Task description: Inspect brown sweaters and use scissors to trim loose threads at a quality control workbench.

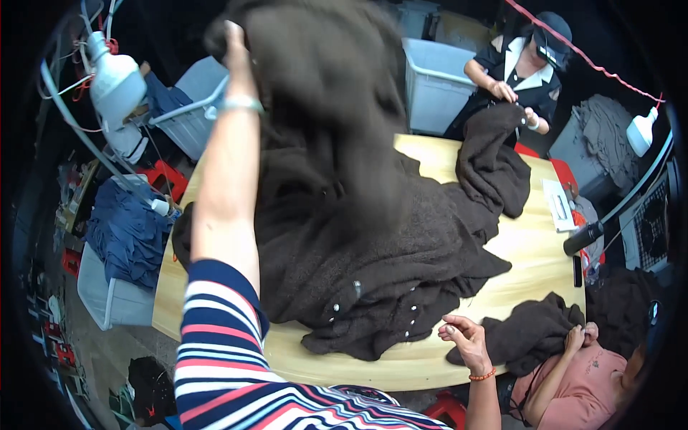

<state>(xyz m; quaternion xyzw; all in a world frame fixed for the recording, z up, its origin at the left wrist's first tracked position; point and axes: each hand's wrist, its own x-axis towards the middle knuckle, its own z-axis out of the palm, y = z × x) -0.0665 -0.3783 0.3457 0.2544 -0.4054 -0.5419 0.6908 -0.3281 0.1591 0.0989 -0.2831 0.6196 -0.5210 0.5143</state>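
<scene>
My left arm reaches far forward over the table. My left hand (235,54) is closed on a dark brown fleecy garment (330,79), lifted and blurred by motion; the cloth hides most of the fingers. Below it, a heap of the same dark brown garments (365,265) covers the middle of the table, with small shiny spots along its near edge. My right hand (468,344), with a red bead bracelet at the wrist, hovers by the near right side of the heap. Its fingers are loosely bent, and nothing shows in them.
Across the pale wooden table (423,147), a person in a cap (530,72) handles a brown garment. Another person in pink (584,380) works at the right. Grey bins (437,82) and blue cloth (125,229) surround the table. Lamps (118,82) hang at both sides.
</scene>
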